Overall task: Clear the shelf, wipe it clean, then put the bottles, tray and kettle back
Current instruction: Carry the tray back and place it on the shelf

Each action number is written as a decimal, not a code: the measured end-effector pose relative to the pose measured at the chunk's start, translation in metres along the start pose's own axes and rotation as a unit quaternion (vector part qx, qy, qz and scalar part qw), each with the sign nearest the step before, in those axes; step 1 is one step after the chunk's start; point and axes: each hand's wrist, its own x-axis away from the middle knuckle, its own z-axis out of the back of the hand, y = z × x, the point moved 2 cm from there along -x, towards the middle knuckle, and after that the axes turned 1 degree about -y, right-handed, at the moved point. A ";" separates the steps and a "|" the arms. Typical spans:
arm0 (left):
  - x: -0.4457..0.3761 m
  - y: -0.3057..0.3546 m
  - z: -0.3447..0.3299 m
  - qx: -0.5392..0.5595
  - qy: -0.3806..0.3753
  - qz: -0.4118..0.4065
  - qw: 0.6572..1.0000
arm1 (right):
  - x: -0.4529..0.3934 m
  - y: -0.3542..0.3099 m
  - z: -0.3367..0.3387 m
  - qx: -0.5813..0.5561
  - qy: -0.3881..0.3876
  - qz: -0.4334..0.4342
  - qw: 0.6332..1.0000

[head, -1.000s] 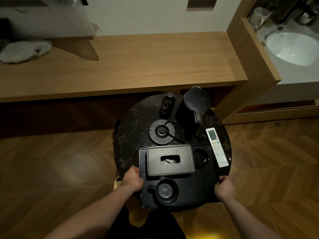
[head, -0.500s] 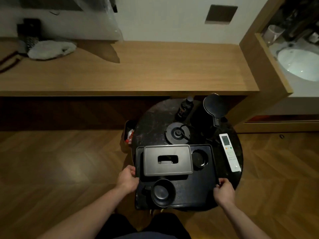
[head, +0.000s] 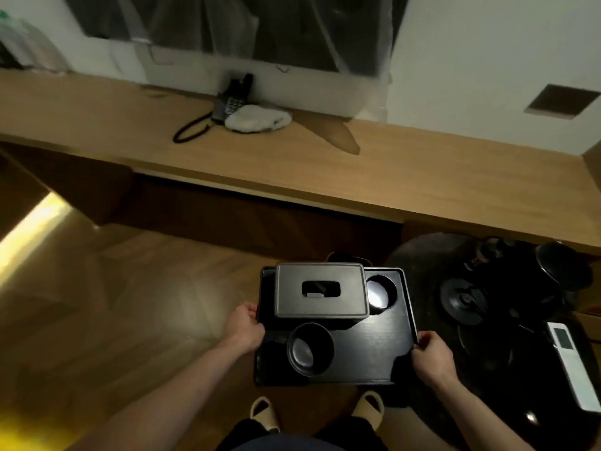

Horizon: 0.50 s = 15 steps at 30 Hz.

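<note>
I hold a black tray (head: 367,345) in the air over the wooden floor, left of the round table. My left hand (head: 244,327) grips its left edge and my right hand (head: 431,356) grips its right edge. On the tray sit a black tissue box (head: 320,289), a black cup (head: 310,349) in front of it and a black dish (head: 381,291) to its right. The black kettle (head: 559,271), its round base (head: 463,302) and a dark bottle (head: 481,258) stand on the round dark table (head: 422,255). The long wooden shelf (head: 325,157) runs across the view ahead.
A white cloth (head: 258,118) and a black telephone (head: 232,97) lie on the shelf at the back. A white remote (head: 574,362) lies on the table's right side. Plastic sheeting (head: 260,30) hangs above the shelf. My slippered feet (head: 315,415) stand below the tray.
The tray has been lifted off the round table and carried left, away from the kettle. My view has swung left, bringing the telephone and cloth toward the middle.
</note>
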 end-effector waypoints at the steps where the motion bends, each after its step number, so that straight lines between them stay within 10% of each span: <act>1: -0.004 -0.009 0.019 0.010 0.008 0.003 1.000 | 0.003 -0.021 -0.011 0.006 -0.008 0.013 1.000; 15: -0.049 -0.098 0.233 0.116 0.135 0.078 0.981 | 0.006 -0.311 -0.131 0.133 -0.143 0.191 0.962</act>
